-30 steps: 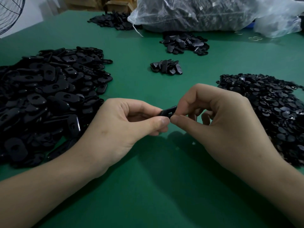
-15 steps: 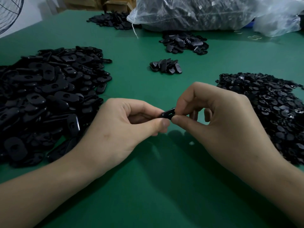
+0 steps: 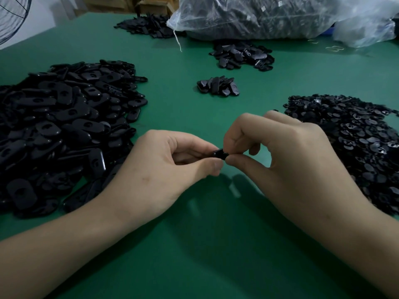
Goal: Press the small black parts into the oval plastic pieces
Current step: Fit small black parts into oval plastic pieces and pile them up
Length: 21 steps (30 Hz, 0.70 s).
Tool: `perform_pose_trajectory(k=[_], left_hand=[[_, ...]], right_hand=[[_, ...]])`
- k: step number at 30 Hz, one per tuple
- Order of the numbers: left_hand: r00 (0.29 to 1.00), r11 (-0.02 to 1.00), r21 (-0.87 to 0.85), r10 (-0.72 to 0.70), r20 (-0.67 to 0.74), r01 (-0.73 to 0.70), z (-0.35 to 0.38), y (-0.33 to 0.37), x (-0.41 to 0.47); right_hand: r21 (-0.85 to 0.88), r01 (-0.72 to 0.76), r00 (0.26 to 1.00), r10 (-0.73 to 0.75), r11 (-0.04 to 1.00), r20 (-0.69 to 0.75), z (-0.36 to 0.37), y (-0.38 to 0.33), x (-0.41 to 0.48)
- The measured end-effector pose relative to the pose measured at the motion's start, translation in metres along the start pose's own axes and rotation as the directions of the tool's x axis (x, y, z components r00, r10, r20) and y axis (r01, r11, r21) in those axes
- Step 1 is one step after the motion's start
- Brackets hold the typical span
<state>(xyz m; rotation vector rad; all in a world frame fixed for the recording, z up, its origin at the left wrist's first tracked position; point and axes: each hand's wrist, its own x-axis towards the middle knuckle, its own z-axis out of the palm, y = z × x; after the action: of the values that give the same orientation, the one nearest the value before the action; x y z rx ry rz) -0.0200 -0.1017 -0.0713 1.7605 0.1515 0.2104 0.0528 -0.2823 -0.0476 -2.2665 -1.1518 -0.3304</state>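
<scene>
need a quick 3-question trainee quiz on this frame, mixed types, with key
1. True or false: the left hand and the right hand both pinch one black piece above the green table.
2. The big pile of oval pieces lies: A) on the person's left, B) on the person's right, C) in a box.
3. Fill in: the clear plastic bag lies at the table's ____ end (near/far).

Key: 1 true; 2 A; 3 far.
</scene>
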Motion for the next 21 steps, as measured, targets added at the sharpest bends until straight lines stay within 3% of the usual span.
perform_pose_trajectory(k=[7,14,21], left_hand=[[0.998,0.995,0.088,0.057,-0.013,-0.056,0.0012,-0.0007,-0.0013],[0.993,0.979,0.174,0.113,-0.027,-0.107,0.0038,0.0019,-0.0040],[0.995,0.991,0.106,0.088,-0.039,-0.083,0.0019,-0.0002,-0.0017]], right_hand=[[-0.083,0.012,0.999,-0.016,0.997,-0.051,0.0003,-0.0015,-0.0011],[-0.029,-0.066,0.997,0.064,0.997,-0.038,0.0011,-0.0031,-0.0021],[0.052,-0.088,0.996,0.088,0.995,0.000,0.0004,-0.0053,-0.0018]])
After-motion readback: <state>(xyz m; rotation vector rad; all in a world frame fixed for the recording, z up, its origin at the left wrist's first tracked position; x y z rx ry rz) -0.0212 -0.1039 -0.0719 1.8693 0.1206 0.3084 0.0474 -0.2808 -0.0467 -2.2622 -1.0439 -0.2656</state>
